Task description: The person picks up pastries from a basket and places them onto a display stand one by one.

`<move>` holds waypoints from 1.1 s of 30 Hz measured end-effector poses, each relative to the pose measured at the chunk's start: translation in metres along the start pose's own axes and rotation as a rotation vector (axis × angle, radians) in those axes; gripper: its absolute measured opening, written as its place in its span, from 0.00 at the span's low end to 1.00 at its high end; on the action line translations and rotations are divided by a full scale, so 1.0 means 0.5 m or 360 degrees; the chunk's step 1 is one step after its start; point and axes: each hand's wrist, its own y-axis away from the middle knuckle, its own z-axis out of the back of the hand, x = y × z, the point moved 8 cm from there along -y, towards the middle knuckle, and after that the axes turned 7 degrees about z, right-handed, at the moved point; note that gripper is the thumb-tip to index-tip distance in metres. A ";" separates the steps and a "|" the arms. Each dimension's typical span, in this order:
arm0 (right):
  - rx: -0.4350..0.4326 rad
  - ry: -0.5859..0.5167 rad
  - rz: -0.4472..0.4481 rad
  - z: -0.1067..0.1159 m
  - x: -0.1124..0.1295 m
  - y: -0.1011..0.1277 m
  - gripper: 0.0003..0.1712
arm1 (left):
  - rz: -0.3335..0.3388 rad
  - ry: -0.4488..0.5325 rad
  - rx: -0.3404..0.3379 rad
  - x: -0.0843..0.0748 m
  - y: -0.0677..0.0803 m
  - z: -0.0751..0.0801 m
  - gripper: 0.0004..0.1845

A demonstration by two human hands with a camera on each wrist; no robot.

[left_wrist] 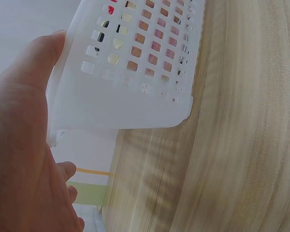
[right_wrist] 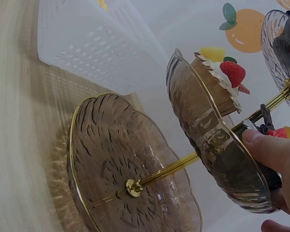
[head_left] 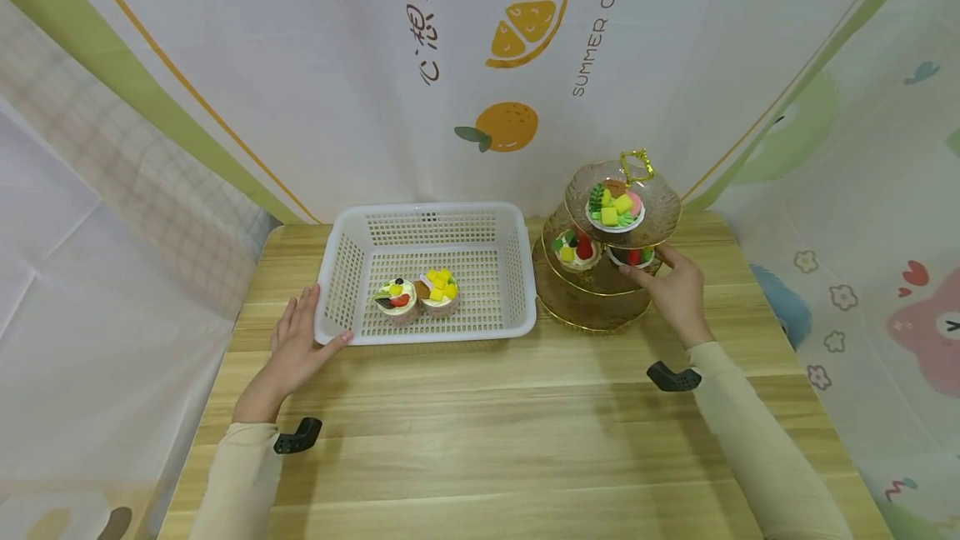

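Observation:
My left hand (head_left: 295, 340) lies at the near left corner of a white plastic basket (head_left: 423, 340), the thumb touching its rim and the fingers extended along the left side. Two fruit-topped cupcakes, one with a red slice (head_left: 397, 301) and one with yellow cubes (head_left: 439, 293), sit in the basket. On the right stands a three-tier, gold-rimmed cake stand (head_left: 592, 319). At its middle tier my right hand (head_left: 677, 290) pinches a dark-cupped cupcake (head_left: 632, 257) with red fruit, partly hidden by the top tier. A strawberry cupcake (head_left: 576, 251) sits beside it.
The stand's top tier holds a cupcake (head_left: 615, 207) with yellow cubes and green cream, under a gold handle (head_left: 636, 167). In the right wrist view the bottom tier (right_wrist: 121, 154) shows bare. A printed cloth (head_left: 337, 107) hangs behind the wooden table (head_left: 465, 440).

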 end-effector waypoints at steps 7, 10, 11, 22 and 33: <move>-0.0026 0.0078 0.0107 -0.001 0.010 -0.001 0.34 | -0.0001 -0.0006 -0.0003 0.003 0.001 -0.002 0.55; -0.0035 0.0111 0.0145 0.000 0.014 -0.001 0.32 | -0.0001 -0.0003 -0.0001 0.004 0.001 -0.002 0.55; -0.0042 0.0120 0.0157 0.000 0.015 -0.001 0.31 | -0.0002 -0.0001 -0.0001 0.004 0.001 -0.002 0.55; -0.0029 0.0235 0.0157 0.004 0.020 0.002 0.32 | 0.0004 -0.0006 -0.0001 0.006 0.000 -0.003 0.55; 0.0038 0.0311 0.0148 0.014 0.027 -0.002 0.36 | 0.0002 0.0001 0.0006 0.006 0.001 -0.002 0.55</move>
